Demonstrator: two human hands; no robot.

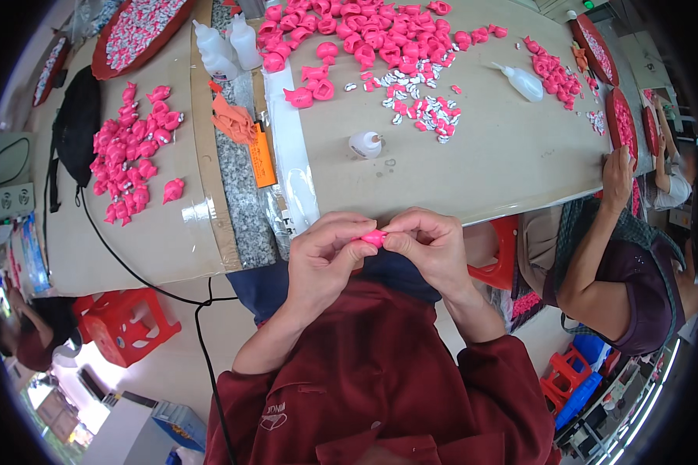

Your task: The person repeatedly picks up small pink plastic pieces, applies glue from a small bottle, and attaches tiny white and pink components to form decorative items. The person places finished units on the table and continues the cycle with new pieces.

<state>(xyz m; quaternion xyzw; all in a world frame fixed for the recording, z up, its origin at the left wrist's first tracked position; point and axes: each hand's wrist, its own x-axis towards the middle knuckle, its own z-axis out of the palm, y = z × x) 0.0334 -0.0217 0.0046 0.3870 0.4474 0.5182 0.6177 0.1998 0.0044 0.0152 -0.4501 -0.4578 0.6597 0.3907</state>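
My left hand (pixel 323 256) and my right hand (pixel 426 246) meet just in front of the table's near edge, fingertips pinching one small pink plastic piece (pixel 373 237) between them. Only a sliver of the piece shows past my fingers. Beyond my hands, on the cardboard-covered table (pixel 504 147), stands a small round white glue bottle (pixel 365 144). Farther back lies a big heap of pink pieces (pixel 364 35) and a scatter of tiny white-and-dark bits (pixel 423 105).
A second pile of pink pieces (pixel 132 155) lies at the left, with two clear squeeze bottles (pixel 229 46) and orange scraps (pixel 236 124) nearby. Red trays (pixel 139 31) sit at the back. Another person (pixel 620 256) works at my right. A red stool (pixel 124 325) stands lower left.
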